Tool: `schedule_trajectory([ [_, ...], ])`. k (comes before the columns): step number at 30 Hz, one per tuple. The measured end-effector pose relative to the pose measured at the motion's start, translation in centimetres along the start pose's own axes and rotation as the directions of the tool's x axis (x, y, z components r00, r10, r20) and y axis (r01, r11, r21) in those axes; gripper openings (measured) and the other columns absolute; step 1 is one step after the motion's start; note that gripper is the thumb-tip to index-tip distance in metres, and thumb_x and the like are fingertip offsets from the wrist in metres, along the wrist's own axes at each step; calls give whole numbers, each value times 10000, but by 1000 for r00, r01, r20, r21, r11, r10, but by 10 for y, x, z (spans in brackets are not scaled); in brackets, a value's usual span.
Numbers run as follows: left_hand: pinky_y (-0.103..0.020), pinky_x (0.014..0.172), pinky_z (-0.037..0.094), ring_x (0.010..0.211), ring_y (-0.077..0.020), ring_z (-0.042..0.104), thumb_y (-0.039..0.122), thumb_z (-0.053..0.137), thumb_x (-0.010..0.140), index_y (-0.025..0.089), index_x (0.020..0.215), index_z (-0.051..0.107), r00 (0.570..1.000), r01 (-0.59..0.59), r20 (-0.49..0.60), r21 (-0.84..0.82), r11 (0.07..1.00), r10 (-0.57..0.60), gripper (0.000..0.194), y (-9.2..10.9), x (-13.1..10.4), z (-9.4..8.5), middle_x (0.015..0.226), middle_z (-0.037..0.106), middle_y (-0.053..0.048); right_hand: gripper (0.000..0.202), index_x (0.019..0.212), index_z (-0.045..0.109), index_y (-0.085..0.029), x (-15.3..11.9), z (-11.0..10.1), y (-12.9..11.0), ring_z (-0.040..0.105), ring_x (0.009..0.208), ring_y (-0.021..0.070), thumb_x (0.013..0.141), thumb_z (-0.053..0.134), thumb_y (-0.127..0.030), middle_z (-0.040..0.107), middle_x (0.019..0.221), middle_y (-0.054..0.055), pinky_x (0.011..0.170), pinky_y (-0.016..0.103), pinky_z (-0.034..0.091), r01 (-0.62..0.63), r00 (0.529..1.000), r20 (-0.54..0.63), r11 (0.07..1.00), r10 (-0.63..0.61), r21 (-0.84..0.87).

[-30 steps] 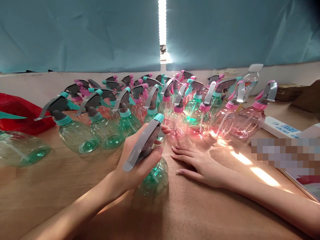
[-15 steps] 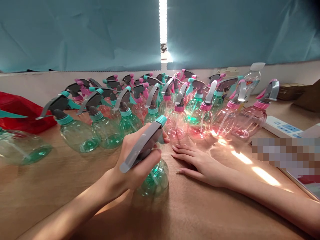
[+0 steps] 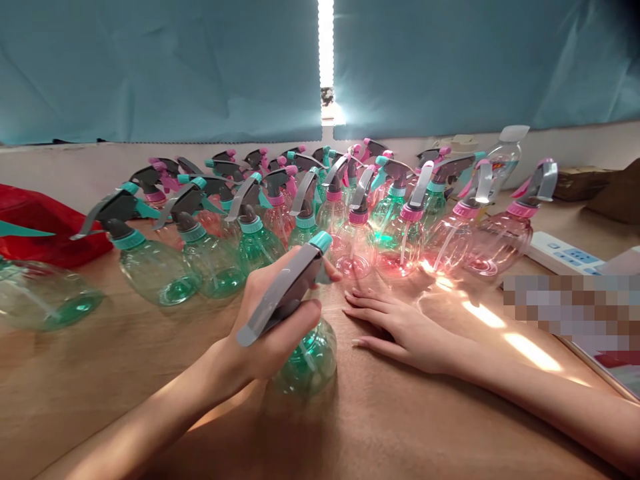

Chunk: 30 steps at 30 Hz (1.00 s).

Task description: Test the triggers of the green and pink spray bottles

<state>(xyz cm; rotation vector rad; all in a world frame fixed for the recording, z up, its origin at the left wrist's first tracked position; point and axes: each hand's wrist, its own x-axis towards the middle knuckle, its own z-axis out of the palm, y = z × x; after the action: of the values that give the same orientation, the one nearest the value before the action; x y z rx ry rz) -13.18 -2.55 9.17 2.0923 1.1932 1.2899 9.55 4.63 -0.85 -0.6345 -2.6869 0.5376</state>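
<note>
My left hand (image 3: pixel 270 327) is wrapped round the neck of a green spray bottle (image 3: pixel 313 363), its grey and teal head showing above my fingers. The bottle stands on the wooden table (image 3: pixel 400 427), and part of its neck and trigger is hidden by the hand. To the right of it, my right hand (image 3: pixel 395 327) lies flat on the table, fingers stretched out, holding nothing. Just beyond that hand stand pink spray bottles (image 3: pixel 354 250). Beyond my left hand is a row of green spray bottles (image 3: pixel 215 270).
Several more spray bottles fill the back of the table. A red bag (image 3: pixel 65 233) is at the left. At the right are a power strip (image 3: pixel 565 253), a clear bottle with a white cap (image 3: pixel 505 160) and a blurred-out flat object. Teal curtains (image 3: pixel 150 67) hang behind.
The trigger side of the spray head has shifted slightly under my left fingers, and the head has tilted a little left. My right hand has stayed still.
</note>
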Motion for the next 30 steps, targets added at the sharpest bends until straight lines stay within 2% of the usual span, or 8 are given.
schedule_trajectory([
  [2,-240,740,473,688,-102,548,85,495,799,223,1066,643,1000,2,-6,-14,1000,-2,335,-1,0,2,744,580,55,540,1396,550,-140,0,0,0,397,1417,288,987,493,-488,481,1492,141,1155,503,358,3,1000,1,1000,-3,-9],
  [5,-239,766,495,866,-128,623,81,495,829,225,1161,627,1000,-1,-14,-41,999,0,386,-2,-1,5,998,663,5,533,1400,545,-147,0,0,1,393,1419,286,991,488,-484,482,1493,137,1155,504,360,4,1000,6,1000,-4,-21],
  [7,-254,782,516,903,-142,636,87,491,835,212,1204,612,1000,-1,-7,-69,998,1,408,-3,-1,6,1110,671,-27,531,1406,539,-155,0,0,1,386,1424,283,993,484,-484,479,1496,132,1157,506,357,5,1000,7,1000,-5,-21],
  [13,-325,906,560,1098,-211,643,76,501,843,195,1259,579,1000,2,10,-155,988,-1,440,-5,-1,8,1240,656,-72,547,1406,538,-141,0,-1,0,375,1430,287,994,471,-494,469,1502,135,1161,510,347,-4,1000,15,1000,4,-20],
  [19,-353,924,579,1202,-254,612,61,513,828,198,1239,589,1000,-11,15,-184,983,14,440,-8,-1,9,1275,644,-84,538,1414,534,-169,-1,1,1,381,1426,293,986,489,-492,477,1498,131,1160,528,340,-10,1000,1,1000,10,6],
  [30,-328,865,587,1121,-243,661,82,547,790,210,1188,610,1000,-9,5,-138,990,10,423,-6,2,8,1207,680,-77,536,1413,537,-184,-1,-1,0,372,1429,303,981,501,-498,476,1499,135,1159,540,333,-21,1000,4,999,20,30],
])
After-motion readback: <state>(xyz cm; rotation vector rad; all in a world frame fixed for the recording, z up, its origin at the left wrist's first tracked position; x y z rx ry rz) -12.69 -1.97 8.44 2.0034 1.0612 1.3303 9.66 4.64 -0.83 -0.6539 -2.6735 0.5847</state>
